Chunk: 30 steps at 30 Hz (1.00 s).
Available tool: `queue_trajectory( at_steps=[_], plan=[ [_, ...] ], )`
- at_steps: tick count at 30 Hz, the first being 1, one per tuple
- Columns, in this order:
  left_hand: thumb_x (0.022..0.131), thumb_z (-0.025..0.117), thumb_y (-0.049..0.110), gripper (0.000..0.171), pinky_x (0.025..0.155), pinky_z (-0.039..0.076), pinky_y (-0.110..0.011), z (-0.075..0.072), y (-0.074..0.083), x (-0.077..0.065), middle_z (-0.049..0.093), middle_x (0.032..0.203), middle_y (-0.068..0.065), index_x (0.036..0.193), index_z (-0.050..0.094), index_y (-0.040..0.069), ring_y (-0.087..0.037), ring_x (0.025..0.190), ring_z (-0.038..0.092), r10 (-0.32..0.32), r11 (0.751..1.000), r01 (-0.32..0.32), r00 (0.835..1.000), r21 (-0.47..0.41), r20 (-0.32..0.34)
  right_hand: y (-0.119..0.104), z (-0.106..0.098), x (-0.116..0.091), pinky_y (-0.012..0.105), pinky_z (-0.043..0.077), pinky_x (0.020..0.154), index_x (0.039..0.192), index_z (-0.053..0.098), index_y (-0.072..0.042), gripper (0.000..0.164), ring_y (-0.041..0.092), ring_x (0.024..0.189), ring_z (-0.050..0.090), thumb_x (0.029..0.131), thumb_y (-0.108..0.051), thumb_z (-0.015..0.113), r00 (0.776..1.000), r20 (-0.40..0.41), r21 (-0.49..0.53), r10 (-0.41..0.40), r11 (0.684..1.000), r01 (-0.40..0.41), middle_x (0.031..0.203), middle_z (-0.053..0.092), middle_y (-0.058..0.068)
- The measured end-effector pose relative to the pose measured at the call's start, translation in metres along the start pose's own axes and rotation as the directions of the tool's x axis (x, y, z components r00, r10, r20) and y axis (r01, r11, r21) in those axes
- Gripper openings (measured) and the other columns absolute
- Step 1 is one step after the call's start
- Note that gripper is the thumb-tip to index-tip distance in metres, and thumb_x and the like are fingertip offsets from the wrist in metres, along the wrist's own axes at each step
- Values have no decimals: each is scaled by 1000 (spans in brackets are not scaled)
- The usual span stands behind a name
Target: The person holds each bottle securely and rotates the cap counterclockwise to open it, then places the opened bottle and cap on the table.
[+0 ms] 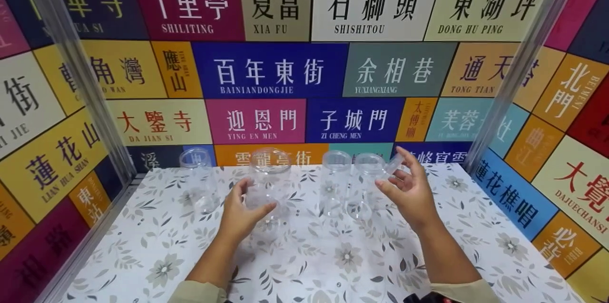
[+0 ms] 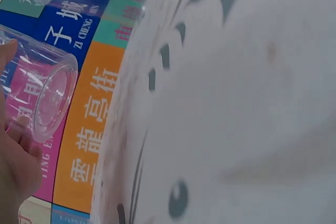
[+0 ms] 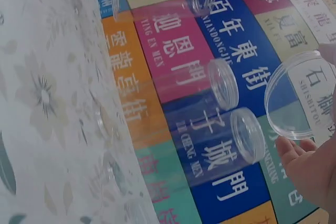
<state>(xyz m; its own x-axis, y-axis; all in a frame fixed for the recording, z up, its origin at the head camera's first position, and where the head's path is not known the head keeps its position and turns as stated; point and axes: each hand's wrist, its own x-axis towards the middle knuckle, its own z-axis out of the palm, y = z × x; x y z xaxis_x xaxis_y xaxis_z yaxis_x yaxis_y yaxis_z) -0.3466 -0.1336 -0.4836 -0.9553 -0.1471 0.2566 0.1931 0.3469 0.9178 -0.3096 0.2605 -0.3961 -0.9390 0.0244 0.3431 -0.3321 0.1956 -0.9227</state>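
Observation:
With fingers and thumb around its side, my left hand (image 1: 245, 210) grips a wide clear plastic jar (image 1: 270, 170). The base of this jar (image 2: 55, 98) faces the left wrist camera. Whether a lid sits on its mouth I cannot tell. My right hand (image 1: 409, 193) holds a shallow round clear lid (image 1: 392, 164) by its edge, tilted, to the right of the jars. In the right wrist view the lid (image 3: 294, 95) shows as a thin-rimmed disc between thumb and fingers. Two slimmer clear jars (image 1: 336, 174) (image 1: 368, 172) stand upright between my hands.
Another slim clear jar (image 1: 196, 179) stands to the left of my left hand. The table (image 1: 295, 269) has a white cloth with grey flowers and leaves. Behind and beside it rise walls of coloured name panels (image 1: 269, 70), with clear upright corner posts (image 1: 518, 55).

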Motion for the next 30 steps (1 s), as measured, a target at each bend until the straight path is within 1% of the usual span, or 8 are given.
queue_trajectory(
  at_steps=[3,6,9,12,14,21,26,30],
  plan=[
    [78,96,43,101,126,40,-59,-7,-5,3,51,161,-12,158,43,13,-40,150,45,-48,999,48,999,20,-5,4,-9,1,8,52,97,169,25,-29,90,36,148,42,98,-20,79,999,-32,21,37,999,-37,173,13,12],
    [80,95,43,101,128,38,-59,-13,-8,7,47,165,-10,160,39,16,-39,153,42,-108,994,108,994,18,1,8,-19,3,11,54,98,169,23,-33,88,32,148,40,100,-22,77,992,-75,51,99,994,-95,171,15,8],
    [82,94,43,102,132,33,-57,-17,-11,11,42,169,-9,162,35,18,-36,157,39,-160,987,160,987,18,2,15,-30,8,25,53,113,170,19,-36,90,29,154,36,101,-27,75,980,-123,59,160,986,-154,172,18,7],
    [82,93,44,106,133,31,-56,-20,-14,15,39,172,-11,165,32,17,-35,159,37,-187,982,187,982,39,-3,26,-40,14,43,44,127,172,14,-36,95,29,162,30,100,-33,76,964,-163,33,211,978,-208,178,18,8],
    [83,93,45,109,134,29,-56,-21,-15,17,36,173,-12,166,30,16,-35,160,35,-207,977,207,978,58,-4,35,-45,17,50,38,130,173,12,-36,99,29,165,27,99,-37,78,951,-191,6,245,969,-248,180,15,7],
    [89,88,39,111,136,25,-54,-24,-16,25,28,178,-10,172,18,16,-34,165,27,-293,950,292,956,114,-7,69,-62,26,50,35,132,173,10,-31,109,28,167,24,93,-49,82,898,-275,-74,343,924,-376,183,11,3],
    [92,86,37,110,136,23,-56,-25,-24,31,28,178,-14,172,16,9,-37,165,25,-263,952,263,965,154,-21,91,-75,31,52,31,133,174,6,-22,113,32,168,20,94,-44,82,881,-271,-90,388,901,-425,183,6,7],
    [92,85,36,109,137,21,-55,-24,-32,34,26,178,-17,171,16,7,-38,166,23,-262,953,263,965,151,-28,106,-85,32,52,29,134,174,1,-17,112,35,168,18,97,-37,80,864,-261,-83,431,882,-465,182,6,12]
  ],
)
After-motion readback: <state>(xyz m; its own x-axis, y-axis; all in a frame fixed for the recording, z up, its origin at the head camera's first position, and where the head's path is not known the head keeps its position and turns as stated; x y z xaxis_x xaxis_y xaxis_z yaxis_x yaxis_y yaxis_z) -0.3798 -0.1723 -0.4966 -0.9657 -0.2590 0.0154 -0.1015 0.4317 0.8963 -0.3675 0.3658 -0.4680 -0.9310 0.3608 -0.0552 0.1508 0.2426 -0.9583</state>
